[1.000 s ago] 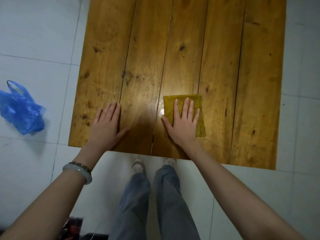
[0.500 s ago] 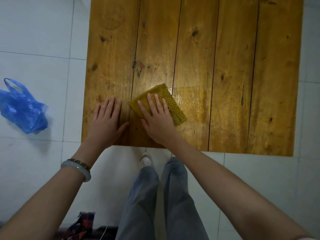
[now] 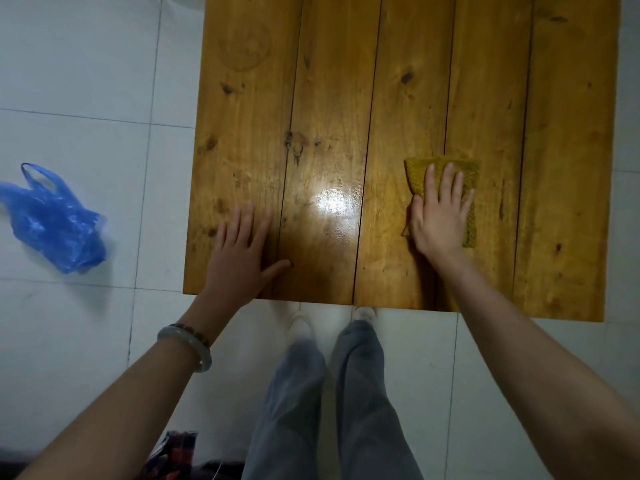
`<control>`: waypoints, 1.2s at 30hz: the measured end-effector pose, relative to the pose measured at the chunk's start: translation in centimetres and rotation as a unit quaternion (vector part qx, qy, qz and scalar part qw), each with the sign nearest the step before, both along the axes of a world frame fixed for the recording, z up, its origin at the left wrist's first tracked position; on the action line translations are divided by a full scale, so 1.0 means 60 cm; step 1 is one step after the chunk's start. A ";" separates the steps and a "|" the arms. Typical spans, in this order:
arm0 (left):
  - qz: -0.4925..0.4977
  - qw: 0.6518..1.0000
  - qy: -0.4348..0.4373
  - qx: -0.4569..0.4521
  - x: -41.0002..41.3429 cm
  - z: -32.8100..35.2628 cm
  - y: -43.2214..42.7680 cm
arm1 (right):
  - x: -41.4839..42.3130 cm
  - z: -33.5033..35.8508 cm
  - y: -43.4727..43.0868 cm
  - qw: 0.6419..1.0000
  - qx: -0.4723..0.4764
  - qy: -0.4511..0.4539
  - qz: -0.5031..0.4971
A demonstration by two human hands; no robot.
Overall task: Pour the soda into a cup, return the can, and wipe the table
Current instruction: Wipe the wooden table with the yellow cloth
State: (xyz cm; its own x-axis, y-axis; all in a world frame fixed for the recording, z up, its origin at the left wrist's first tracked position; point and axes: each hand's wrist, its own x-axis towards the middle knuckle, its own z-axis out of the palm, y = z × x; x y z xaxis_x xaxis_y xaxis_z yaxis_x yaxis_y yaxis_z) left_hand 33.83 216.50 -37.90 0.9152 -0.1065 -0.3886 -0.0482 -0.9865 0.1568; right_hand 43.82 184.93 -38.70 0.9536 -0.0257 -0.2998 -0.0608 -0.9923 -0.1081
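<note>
Cloth (image 3: 419, 175) slid rightward under right hand (image 3: 438, 218), apparently pressing flat.

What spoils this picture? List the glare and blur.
Head view: a white glare patch sits on the wooden table between the left hand and the right hand; the trouser legs and the blue plastic bag look motion-blurred.

Nothing legible showed anywhere: no text, label, brand, number or sign could be read on the bench (image 3: 329, 98), on the yellow cloth (image 3: 417, 174), or on the blue plastic bag (image 3: 52, 223) lying on the floor (image 3: 86, 64).
</note>
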 end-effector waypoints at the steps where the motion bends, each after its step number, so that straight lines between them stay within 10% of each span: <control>1: 0.002 1.000 0.000 -0.003 0.000 -0.001 0.000 | 0.006 0.001 0.021 1.000 -0.007 0.004 -0.005; 13: 0.008 0.999 -0.010 -0.052 -0.001 0.007 0.019 | -0.065 -0.007 0.191 0.947 0.000 0.013 0.321; 26: 0.026 0.998 -0.039 -0.037 -0.027 0.014 -0.003 | -0.184 -0.002 0.018 1.000 0.020 0.021 -0.007; 36: 0.067 0.997 -0.024 -0.025 -0.059 0.015 0.076 | -0.226 -0.014 0.329 0.984 0.071 -0.001 0.164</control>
